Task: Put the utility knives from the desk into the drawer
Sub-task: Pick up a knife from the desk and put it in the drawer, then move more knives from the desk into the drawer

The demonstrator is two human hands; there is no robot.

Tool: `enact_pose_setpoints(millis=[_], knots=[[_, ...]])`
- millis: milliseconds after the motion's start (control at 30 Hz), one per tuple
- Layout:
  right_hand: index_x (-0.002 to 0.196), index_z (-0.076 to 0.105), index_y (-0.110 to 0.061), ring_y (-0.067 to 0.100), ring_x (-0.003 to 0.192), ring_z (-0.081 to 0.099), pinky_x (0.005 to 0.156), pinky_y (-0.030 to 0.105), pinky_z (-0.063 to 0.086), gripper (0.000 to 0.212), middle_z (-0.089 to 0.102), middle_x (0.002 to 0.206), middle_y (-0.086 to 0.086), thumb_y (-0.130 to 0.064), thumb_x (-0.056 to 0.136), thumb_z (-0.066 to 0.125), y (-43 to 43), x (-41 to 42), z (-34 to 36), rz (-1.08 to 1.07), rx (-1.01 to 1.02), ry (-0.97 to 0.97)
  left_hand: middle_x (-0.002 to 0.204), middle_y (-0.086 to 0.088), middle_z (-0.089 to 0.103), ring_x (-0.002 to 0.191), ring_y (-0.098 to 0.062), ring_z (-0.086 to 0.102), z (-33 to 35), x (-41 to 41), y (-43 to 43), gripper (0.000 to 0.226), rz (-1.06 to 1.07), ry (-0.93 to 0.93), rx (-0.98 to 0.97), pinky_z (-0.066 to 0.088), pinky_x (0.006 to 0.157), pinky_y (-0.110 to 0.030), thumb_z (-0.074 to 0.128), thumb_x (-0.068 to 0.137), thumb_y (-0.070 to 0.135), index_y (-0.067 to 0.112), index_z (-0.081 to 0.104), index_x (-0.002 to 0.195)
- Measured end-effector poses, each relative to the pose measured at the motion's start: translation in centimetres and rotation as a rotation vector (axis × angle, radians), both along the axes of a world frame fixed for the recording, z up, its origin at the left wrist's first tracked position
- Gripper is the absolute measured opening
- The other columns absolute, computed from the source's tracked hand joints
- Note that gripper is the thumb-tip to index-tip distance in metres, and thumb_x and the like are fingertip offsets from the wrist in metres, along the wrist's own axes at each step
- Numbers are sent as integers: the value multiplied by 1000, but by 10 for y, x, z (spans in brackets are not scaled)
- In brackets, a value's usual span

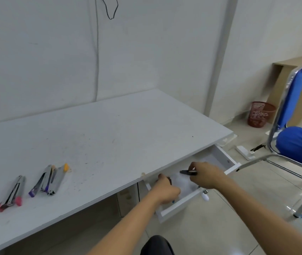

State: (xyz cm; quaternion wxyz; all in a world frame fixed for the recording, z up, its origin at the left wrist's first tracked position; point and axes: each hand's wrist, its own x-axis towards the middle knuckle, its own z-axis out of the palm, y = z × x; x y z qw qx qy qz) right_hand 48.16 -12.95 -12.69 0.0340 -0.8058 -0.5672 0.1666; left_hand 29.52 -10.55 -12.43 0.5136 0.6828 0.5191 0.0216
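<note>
A white drawer (pixel 181 204) stands pulled out under the right end of the grey desk (pixel 109 129). Both hands are inside it. My right hand (pixel 206 174) holds a dark utility knife (pixel 188 172) over the drawer's floor. My left hand (pixel 166 191) is closed around another dark knife (pixel 170 180), mostly hidden by the fingers. On the desk's left front lie several knives: a pair with pink ends (pixel 12 194), one with a purple end (pixel 40 183) and one with an orange end (pixel 60 178).
A blue chair with a metal frame (pixel 293 126) stands to the right of the drawer. A red mesh bin (pixel 260 114) sits by the wall, a white power strip (pixel 245 151) lies on the floor, and a wooden desk (pixel 297 65) stands behind.
</note>
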Motion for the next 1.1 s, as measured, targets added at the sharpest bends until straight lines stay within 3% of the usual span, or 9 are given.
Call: enact_pose_setpoints(millis=[200,367,467,600,700,767,867,967,1100], knots=[[129,54,-22,25,115,58,98,41,35,36,65,127,-1,-26,93,48,-1,8,-22,-177,224,-290,81,-5,41,65,-12,44,-11,25,8,53,151,-70,-92,39,45,-21,53,80,10,4,28,126],[126,61,-27,23,120,59,105,44,33,42,63,134,-4,-14,87,51,-21,24,0,-304,367,-45,99,-11,50,76,-18,52,-12,61,4,54,311,-321,-111,47,60,-27,53,79,4,12,32,128],[120,63,-28,21,115,60,105,47,39,40,66,128,-6,-12,85,50,-37,28,13,-332,401,32,93,-6,53,77,-16,57,-12,79,4,60,369,-437,-148,54,71,-31,54,77,-3,9,33,132],[112,66,-30,16,104,63,94,45,50,35,67,113,-12,-12,85,51,-49,26,24,-316,380,144,122,-15,50,106,-31,59,-18,66,8,67,292,-245,-33,50,81,-35,56,81,3,3,28,142],[94,67,-32,6,86,64,74,32,55,23,68,90,-16,-14,88,52,-45,17,31,-294,415,312,106,0,49,96,-20,57,-7,36,6,64,144,-192,10,51,82,-33,56,85,11,8,30,144],[85,67,-33,6,78,64,64,25,51,20,69,87,-12,-16,89,56,-38,2,36,-250,439,365,115,2,54,95,-11,56,9,9,0,57,16,-182,22,53,83,-30,57,87,18,14,40,140],[86,70,-30,16,78,70,70,35,60,17,74,85,-2,-17,88,60,-28,-23,45,-185,445,442,118,5,64,100,-6,63,36,-31,-9,39,-134,-212,94,53,82,-25,57,86,23,23,57,125],[87,71,-31,17,81,72,71,34,58,16,76,88,0,-18,86,60,-19,-56,57,-102,451,500,108,11,69,91,-2,67,60,-80,-13,27,-87,-259,204,56,79,-25,57,86,25,30,63,112],[92,71,-29,8,83,68,55,17,50,20,70,98,-12,-16,90,57,-2,-113,72,15,475,559,102,7,71,81,-8,70,78,-155,-4,24,173,-316,321,56,71,-29,59,87,23,29,60,111]])
